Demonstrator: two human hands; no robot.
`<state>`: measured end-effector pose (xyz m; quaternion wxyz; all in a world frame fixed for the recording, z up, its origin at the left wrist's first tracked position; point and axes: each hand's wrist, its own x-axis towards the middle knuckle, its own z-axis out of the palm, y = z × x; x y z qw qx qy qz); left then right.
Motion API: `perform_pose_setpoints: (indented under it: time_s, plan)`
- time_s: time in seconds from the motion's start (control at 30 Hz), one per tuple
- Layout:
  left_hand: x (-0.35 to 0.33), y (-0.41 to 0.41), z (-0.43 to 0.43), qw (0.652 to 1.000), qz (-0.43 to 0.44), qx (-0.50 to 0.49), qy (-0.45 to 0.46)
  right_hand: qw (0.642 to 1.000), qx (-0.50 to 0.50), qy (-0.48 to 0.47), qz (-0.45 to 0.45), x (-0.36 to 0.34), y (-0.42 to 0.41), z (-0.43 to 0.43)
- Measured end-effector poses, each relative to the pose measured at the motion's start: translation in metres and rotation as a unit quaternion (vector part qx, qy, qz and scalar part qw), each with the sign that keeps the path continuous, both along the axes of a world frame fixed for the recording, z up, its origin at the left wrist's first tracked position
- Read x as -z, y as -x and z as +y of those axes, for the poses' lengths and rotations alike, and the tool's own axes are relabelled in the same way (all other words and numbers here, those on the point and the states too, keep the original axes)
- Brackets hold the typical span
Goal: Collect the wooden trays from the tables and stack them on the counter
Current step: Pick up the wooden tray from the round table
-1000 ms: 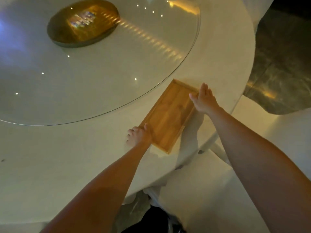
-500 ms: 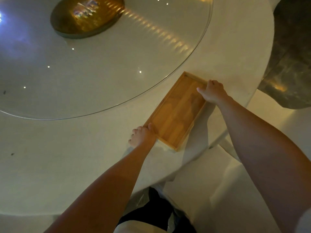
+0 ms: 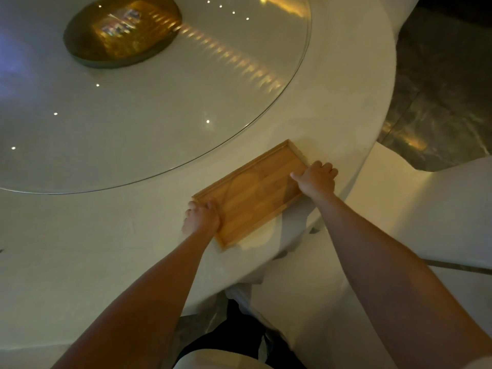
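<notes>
A rectangular wooden tray point(image 3: 255, 193) with a low rim lies flat on the white round table point(image 3: 111, 251), near its right edge. My left hand point(image 3: 202, 218) is closed on the tray's near-left short end, thumb over the rim. My right hand point(image 3: 316, 178) grips the far-right short end, thumb inside the tray and fingers curled over the outer rim. The tray is empty.
A large round glass turntable point(image 3: 149, 107) covers the middle of the table, with a brass-coloured disc point(image 3: 122, 30) at its centre. White-covered chairs point(image 3: 399, 198) stand at the right, beside the table edge. Dark marble floor point(image 3: 447, 83) shows at the far right.
My right hand came down from open above the tray's far end and closed on its rim. My left hand tightened on the near end. The tray swung slightly toward me.
</notes>
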<state>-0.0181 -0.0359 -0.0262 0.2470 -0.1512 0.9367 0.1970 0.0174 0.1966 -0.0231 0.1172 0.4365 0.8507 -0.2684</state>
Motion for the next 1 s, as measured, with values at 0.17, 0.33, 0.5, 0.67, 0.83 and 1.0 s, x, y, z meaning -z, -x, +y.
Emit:
perform_pose_setpoints:
  time_s: [0.17,0.33,0.5,0.67,0.83,1.0]
  plan:
    - [-0.008,-0.003,-0.009,0.997,0.077,0.018,0.009,0.999,0.026,0.036,-0.004,-0.001,-0.018,-0.013]
    - [-0.015,-0.006,-0.027,0.991,0.127,0.029,0.014,0.999,0.003,0.047,0.017,-0.008,-0.032,-0.025]
    - [-0.036,-0.029,-0.053,0.985,0.168,0.021,0.020,0.997,-0.031,0.030,0.066,-0.029,-0.060,-0.042]
    - [-0.069,-0.074,-0.098,0.978,0.206,0.000,0.013,0.986,-0.112,0.028,0.119,-0.062,-0.098,-0.074]
    - [-0.109,-0.135,-0.170,0.965,0.254,-0.070,0.011,0.960,-0.202,0.060,0.187,-0.108,-0.131,-0.135]
    - [-0.145,-0.199,-0.262,0.950,0.272,-0.152,-0.015,0.927,-0.302,0.048,0.215,-0.153,-0.150,-0.222]
